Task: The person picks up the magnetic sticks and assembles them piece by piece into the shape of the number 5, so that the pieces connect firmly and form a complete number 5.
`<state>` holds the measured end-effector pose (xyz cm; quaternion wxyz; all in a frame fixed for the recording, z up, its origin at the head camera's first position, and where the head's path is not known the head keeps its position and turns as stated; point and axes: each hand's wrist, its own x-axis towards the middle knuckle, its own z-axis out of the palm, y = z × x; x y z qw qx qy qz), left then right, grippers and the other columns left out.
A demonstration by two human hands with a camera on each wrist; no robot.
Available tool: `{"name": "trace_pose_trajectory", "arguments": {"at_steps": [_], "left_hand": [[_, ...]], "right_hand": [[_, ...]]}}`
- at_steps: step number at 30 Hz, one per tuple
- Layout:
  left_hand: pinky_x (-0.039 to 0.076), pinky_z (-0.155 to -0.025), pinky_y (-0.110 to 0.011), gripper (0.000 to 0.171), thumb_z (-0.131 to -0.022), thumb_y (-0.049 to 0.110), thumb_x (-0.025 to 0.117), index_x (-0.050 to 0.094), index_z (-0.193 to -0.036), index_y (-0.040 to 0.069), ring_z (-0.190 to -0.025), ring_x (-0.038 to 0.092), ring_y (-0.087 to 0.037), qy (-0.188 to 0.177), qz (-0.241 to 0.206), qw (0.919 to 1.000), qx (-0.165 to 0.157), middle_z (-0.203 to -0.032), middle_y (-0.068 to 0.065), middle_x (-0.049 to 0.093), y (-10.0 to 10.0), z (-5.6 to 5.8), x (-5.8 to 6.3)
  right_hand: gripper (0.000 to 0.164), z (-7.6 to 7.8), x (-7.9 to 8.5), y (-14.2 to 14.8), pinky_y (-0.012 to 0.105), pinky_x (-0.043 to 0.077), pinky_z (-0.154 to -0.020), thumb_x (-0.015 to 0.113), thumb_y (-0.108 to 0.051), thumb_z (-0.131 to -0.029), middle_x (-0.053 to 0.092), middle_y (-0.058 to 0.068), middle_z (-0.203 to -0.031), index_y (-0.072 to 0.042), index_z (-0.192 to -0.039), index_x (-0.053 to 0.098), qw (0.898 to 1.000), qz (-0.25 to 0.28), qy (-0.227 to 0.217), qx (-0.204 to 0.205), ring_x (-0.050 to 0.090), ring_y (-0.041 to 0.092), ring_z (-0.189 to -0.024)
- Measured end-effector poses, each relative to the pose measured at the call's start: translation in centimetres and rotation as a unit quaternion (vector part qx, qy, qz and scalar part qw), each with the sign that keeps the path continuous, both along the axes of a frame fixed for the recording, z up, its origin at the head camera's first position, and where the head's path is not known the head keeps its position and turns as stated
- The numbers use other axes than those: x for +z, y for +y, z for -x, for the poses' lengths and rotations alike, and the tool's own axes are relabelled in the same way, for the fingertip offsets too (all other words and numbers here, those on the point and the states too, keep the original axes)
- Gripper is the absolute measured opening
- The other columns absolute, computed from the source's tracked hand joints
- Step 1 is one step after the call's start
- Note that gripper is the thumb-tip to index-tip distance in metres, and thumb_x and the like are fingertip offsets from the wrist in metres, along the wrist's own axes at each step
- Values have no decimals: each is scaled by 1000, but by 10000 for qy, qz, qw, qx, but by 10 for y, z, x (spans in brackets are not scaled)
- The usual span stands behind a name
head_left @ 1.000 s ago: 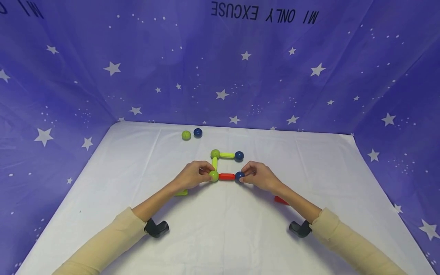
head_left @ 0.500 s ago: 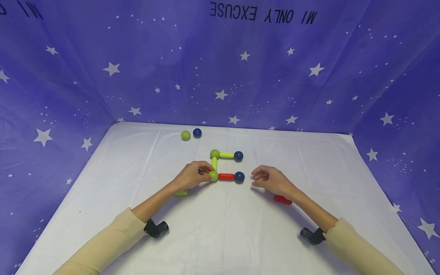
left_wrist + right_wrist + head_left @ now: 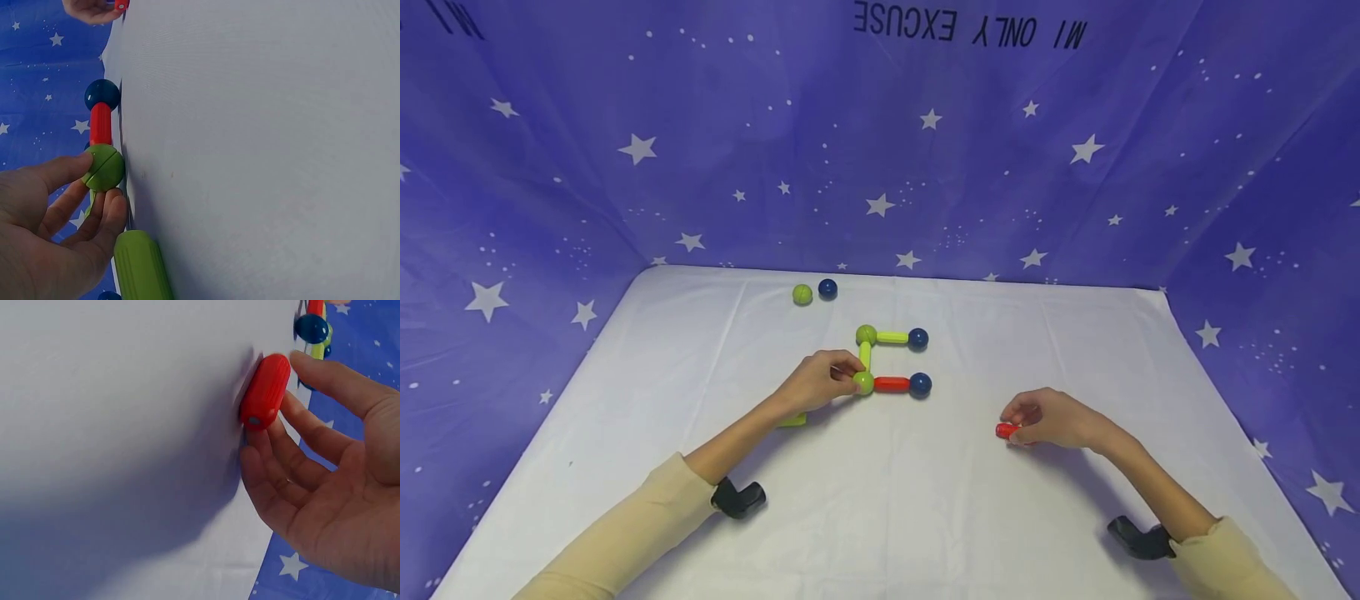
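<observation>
In the head view, my left hand [image 3: 820, 379] pinches the near green ball [image 3: 864, 383] between thumb and fingers. That ball joins a red stick [image 3: 892, 384], tipped by a dark blue ball [image 3: 920, 384], to a yellow-green stick [image 3: 865, 356]. Behind it, another green ball [image 3: 867, 335], a yellow-green stick [image 3: 892, 337] and a blue ball [image 3: 917, 338] complete the U shape. Off to the right, my right hand [image 3: 1052, 418] holds a loose red stick [image 3: 267, 392] by thumb and fingers, close to the tabletop. The head view shows only one end of this stick.
A spare green ball [image 3: 802, 294] and a blue ball [image 3: 827, 289] sit at the back of the white table [image 3: 887, 500]. One green stick [image 3: 142, 265] lies beneath the left wrist, partly covered in the head view. Starry blue cloth [image 3: 880, 167] walls the table's back and sides.
My right hand has let go of the near blue ball, moved right and toward me, and taken hold of the loose red stick. The left hand stays on the green ball.
</observation>
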<state>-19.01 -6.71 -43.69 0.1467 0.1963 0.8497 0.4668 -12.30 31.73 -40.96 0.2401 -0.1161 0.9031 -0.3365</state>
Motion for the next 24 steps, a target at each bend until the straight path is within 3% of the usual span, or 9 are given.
{"name": "trace_pose_trajectory", "arguments": {"at_steps": [8,16,24], "left_hand": [[51,-85,-36,22,-87,6,75,72,-109,6,-90,62,-18,-24,60,10000,25,-96,-1,68,-1,1,1],[52,-85,-36,20,-88,7,75,72,-108,6,-91,64,-18,-74,-6,10000,-10,-96,-1,68,0,0,1],[52,-84,-35,21,-87,6,74,72,-108,5,-90,64,-18,-51,-27,10000,3,-95,-2,68,0,0,1]], "right_hand": [[16,-1,-4,4,32,47,-70,76,-8,-85,66,2,-86,-5,-100,70,9992,317,-191,123,58,23,-81],[20,5,-13,-21,28,52,-71,70,-8,-90,68,7,-87,3,-106,67,9887,1229,-718,-462,60,20,-80],[25,12,-23,-61,30,58,-76,75,-14,-87,70,7,-87,3,-104,68,9727,1638,-1112,-1208,66,17,-80]]}}
